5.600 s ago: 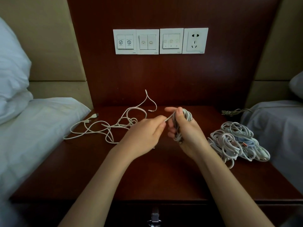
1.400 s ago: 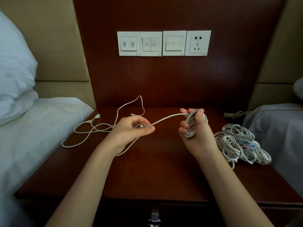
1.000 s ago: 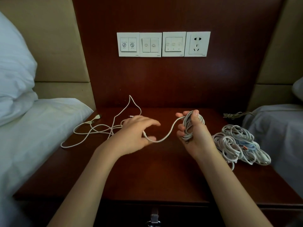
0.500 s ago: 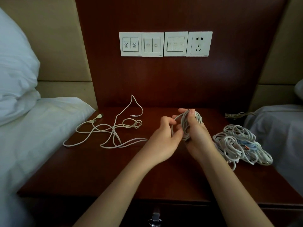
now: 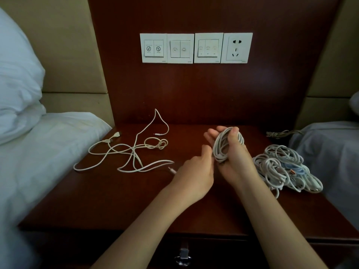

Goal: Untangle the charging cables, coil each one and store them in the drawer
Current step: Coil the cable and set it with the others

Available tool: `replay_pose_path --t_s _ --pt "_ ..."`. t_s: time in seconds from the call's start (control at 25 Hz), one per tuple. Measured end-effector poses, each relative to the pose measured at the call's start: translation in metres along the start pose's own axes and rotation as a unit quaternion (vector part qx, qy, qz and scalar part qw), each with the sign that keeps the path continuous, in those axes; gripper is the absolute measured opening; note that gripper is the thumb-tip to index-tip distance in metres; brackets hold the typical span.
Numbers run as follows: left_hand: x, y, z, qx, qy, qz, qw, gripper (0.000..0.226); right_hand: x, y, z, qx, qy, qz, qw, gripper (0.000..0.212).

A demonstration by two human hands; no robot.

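The right hand (image 5: 236, 160) is holding a coil (image 5: 223, 147) of white cable just above the desk (image 5: 116, 200). The palm is turned up, the fingers are lying behind the loops, and the thumb is pressing over the top of them. The left hand (image 5: 194, 172) is sitting right beside it, with its thumb pointing up against the lower left edge of the coil. Its fingers are tucked out of view, so I cannot tell whether they are gripping anything.

Left of the left hand, a loose cable (image 5: 134, 152) is lying in a tangle across the desk, with a small knot of loops at its far side. One thin plug end (image 5: 172, 169) is lying just beside the left hand, apart from it. Another strand is arching up toward the wall beyond the hands.

Right of the right hand, a pile of cables (image 5: 281, 167) is resting on the desk, mostly white with a bit of blue and orange showing inside. Past that pile, a dark cord (image 5: 277, 133) is lying at the far edge.

Near the person, below both forearms, the drawer handle (image 5: 182, 255) is showing on the closed front. On the wall beyond the hands, a row of switches (image 5: 180, 48) is sitting next to a socket (image 5: 237, 47). Beds are flanking the desk — a white one (image 5: 38, 162) with a pillow (image 5: 17, 74) far left of the hands, and another (image 5: 330, 152) far right.
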State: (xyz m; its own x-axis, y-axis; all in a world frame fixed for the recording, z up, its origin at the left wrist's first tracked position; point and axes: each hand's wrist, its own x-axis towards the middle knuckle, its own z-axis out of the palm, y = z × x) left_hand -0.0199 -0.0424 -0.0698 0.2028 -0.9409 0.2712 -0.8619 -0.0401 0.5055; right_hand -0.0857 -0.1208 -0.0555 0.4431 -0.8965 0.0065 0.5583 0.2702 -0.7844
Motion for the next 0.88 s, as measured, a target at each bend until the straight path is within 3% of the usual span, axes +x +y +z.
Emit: replay_pose_path --t_s 0.08,0.16,0.24,0.36,0.48,0.6,0.68,0.76,0.88 --pt "0.000 0.001 -0.002 0.055 -0.018 0.017 0.998 0.029 0.000 -0.003 -0.001 0.071 0.011 0.006 0.997 0.039" --pt "-0.001 0.000 -0.011 0.107 -0.005 0.058 0.993 0.017 0.001 -0.005 -0.003 0.095 0.014 0.013 0.995 0.038" --pt "-0.003 -0.002 -0.021 0.129 0.034 0.085 0.987 0.017 0.000 -0.005 -0.003 0.032 0.010 0.024 0.999 0.036" --pt "-0.001 -0.009 -0.022 0.041 0.153 0.105 0.982 0.013 -0.006 0.000 0.002 -0.166 -0.040 0.053 0.984 0.053" --pt "0.003 -0.017 -0.019 -0.018 0.236 0.071 0.969 0.012 -0.012 0.004 0.009 -0.225 -0.128 0.088 0.962 0.067" --pt "0.007 -0.025 -0.021 -0.040 0.190 0.014 0.981 0.033 -0.015 0.001 0.007 -0.215 -0.194 0.095 0.953 0.049" --pt "0.008 -0.028 -0.025 -0.060 0.140 0.022 0.988 0.029 -0.015 -0.003 0.004 -0.201 -0.226 0.101 0.948 0.038" --pt "0.006 -0.030 -0.030 -0.157 0.097 0.035 0.982 0.022 -0.014 -0.004 0.002 -0.186 -0.244 0.116 0.945 0.036" --pt "0.003 -0.028 -0.031 -0.329 0.047 0.004 0.943 0.028 -0.014 -0.004 0.001 -0.165 -0.278 0.156 0.933 0.041"
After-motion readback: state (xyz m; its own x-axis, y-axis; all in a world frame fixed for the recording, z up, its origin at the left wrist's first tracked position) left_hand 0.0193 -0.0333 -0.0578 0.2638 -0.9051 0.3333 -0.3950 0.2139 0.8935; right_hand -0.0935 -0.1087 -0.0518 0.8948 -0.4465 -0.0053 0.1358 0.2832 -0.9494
